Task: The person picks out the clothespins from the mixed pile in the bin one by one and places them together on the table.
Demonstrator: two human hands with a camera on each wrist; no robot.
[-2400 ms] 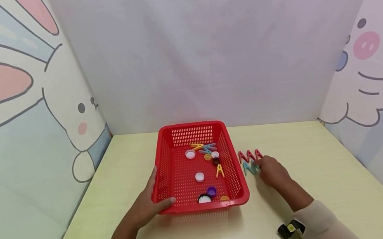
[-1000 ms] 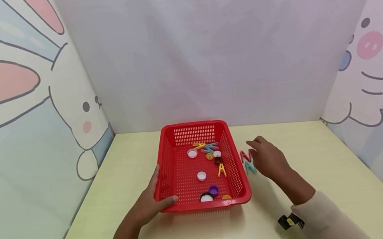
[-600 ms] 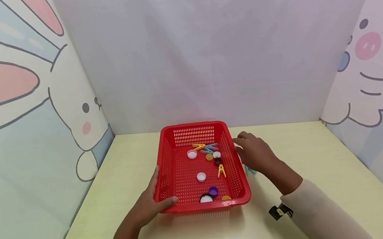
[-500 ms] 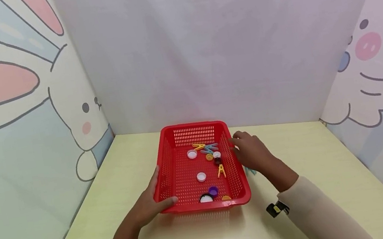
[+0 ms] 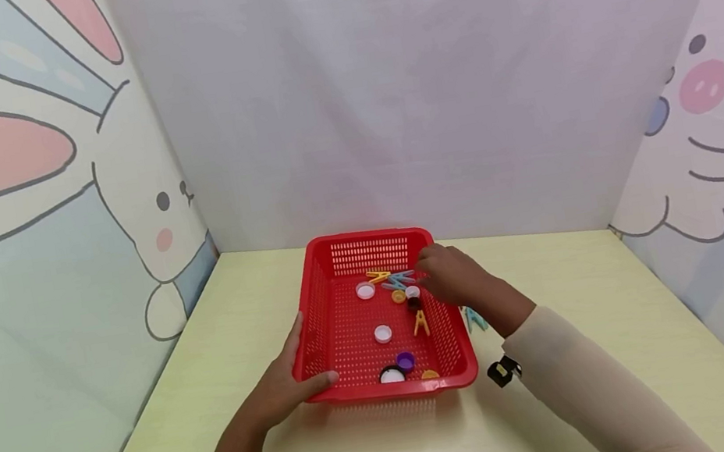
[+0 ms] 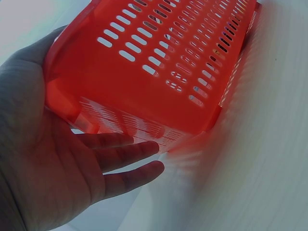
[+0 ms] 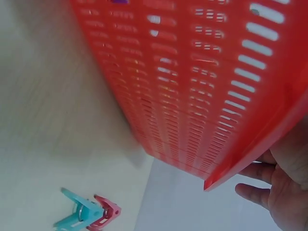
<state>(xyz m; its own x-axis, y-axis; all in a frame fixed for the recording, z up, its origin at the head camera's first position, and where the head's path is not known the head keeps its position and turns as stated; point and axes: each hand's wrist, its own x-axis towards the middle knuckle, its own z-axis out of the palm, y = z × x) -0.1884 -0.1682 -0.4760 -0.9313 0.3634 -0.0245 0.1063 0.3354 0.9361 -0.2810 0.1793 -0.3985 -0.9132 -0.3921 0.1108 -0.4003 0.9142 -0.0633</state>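
Observation:
A red plastic basket (image 5: 388, 391) stands on the table, holding several bottle caps (image 5: 382, 334) and some yellow and blue clothespins (image 5: 421, 324). My left hand (image 5: 277, 389) grips its near left corner, thumb over the rim; in the left wrist view the other fingers (image 6: 132, 180) stretch along the outside. My right hand (image 5: 450, 275) reaches over the right rim, curled fingertips inside, above the caps. I cannot tell whether those fingertips hold anything. Outside the basket, below my right forearm, lie a teal clothespin (image 7: 82, 211) and a red clothespin (image 7: 108, 211).
The pale wooden table (image 5: 606, 329) extends on both sides of the basket. A plain light cloth (image 5: 349, 101) hangs behind it, and panels with cartoon animals (image 5: 147, 173) stand left and right.
My right hand has moved left from the clothespins on the table to over the basket's right side. Fewer red and teal clothespins show on the table. My left hand has stayed at the corner.

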